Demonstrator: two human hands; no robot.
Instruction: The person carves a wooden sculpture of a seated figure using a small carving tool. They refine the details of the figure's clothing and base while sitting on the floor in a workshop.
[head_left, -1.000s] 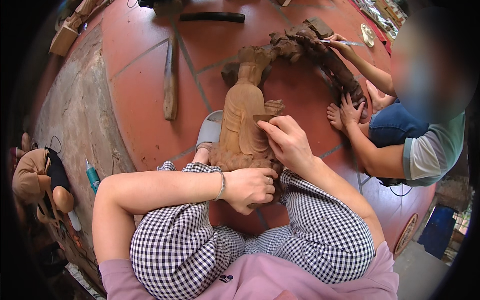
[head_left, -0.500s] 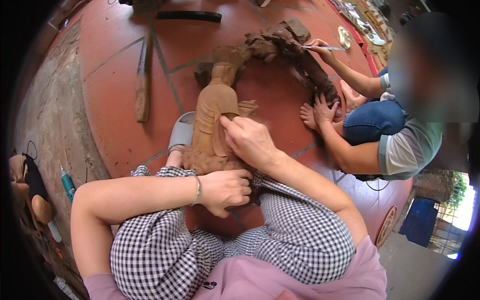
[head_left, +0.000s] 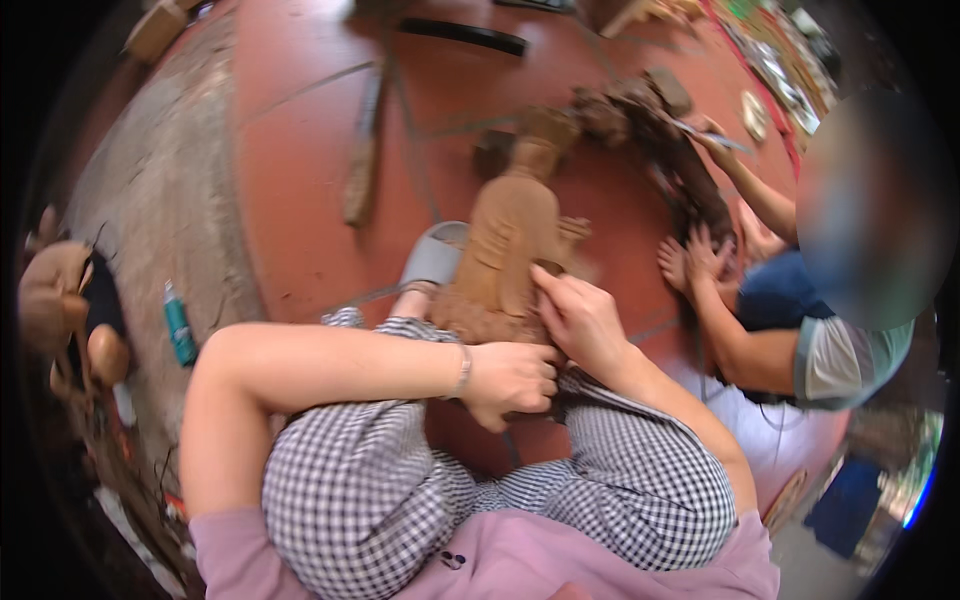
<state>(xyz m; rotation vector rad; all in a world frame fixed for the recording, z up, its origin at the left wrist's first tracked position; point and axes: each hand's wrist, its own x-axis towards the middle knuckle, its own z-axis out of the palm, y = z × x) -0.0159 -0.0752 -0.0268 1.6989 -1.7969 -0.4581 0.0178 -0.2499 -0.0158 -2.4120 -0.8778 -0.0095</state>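
One carved wooden figure lies lengthwise on the red tiled floor, its base between the seated person's checked-trousered knees and its head pointing to the far side. The right hand rests on the figure's near right edge, fingers curled and pressed to the wood; whether it holds a tool cannot be told. The left hand is closed in a loose fist against the figure's base. One grey sandal touches the carving's left side. To the right, a second person's two hands work a darker carved piece. Bare tiles lie open to the left, up to one green bottle by the concrete edge.
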